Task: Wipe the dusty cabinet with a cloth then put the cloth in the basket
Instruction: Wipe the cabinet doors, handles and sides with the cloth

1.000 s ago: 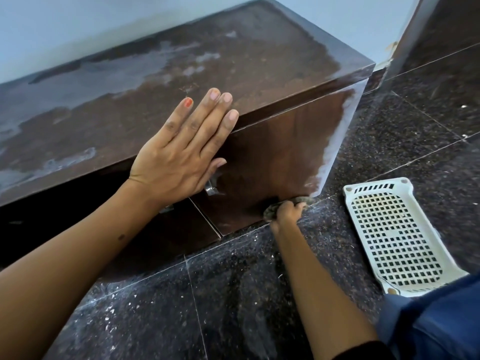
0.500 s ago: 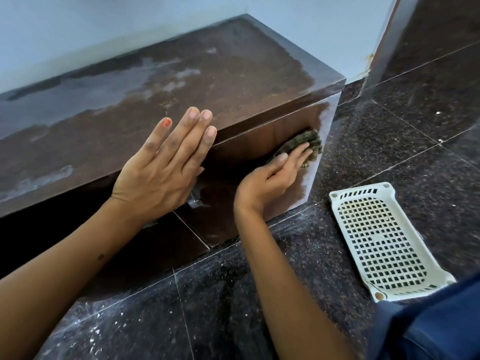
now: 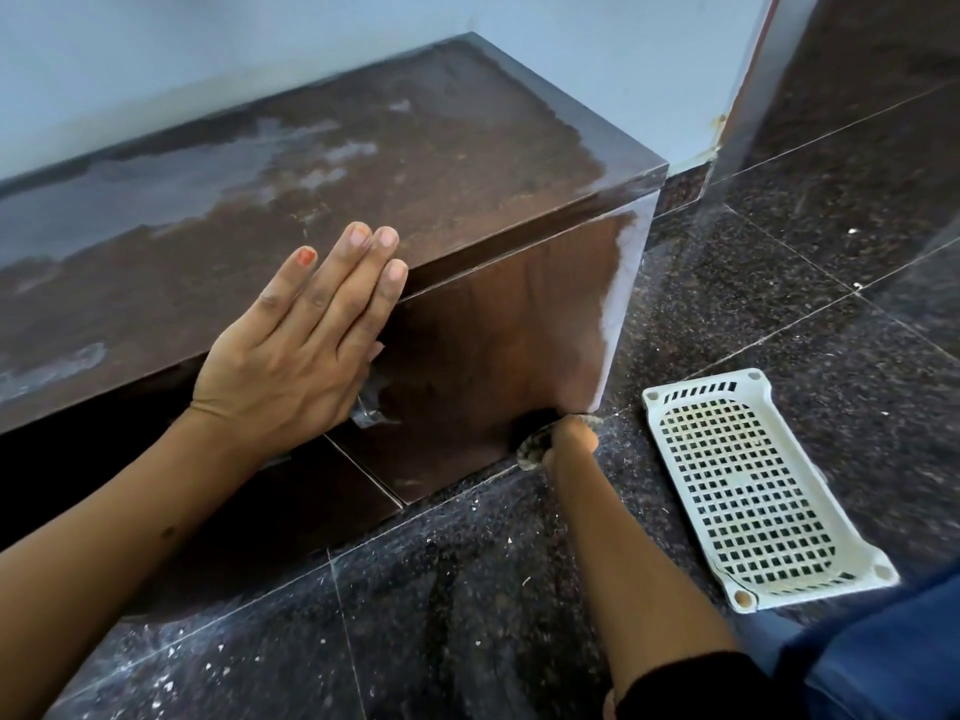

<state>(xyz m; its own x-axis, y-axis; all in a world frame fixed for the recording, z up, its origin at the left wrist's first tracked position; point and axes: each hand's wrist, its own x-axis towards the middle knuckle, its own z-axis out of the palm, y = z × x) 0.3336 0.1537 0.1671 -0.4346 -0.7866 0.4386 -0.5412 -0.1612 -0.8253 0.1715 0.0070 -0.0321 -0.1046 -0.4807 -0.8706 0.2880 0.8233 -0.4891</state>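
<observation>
You're bracing your left hand [image 3: 301, 350] flat, fingers straight, on the cabinet [image 3: 415, 163] top edge. Your right hand [image 3: 571, 439] is curling round the cloth [image 3: 532, 452], pressing it low on the front panel near the floor [image 3: 467, 589]. Front is looking mostly wiped; a pale dusty strip is showing on the right edge, grey patches on top. Basket [image 3: 670, 394] is sitting beside, holding nothing; drop-off not yet done.

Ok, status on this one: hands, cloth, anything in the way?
Left hand flat on cabinet top. Right hand holds cloth at cabinet's bottom front corner. Basket on floor right, nothing between.
</observation>
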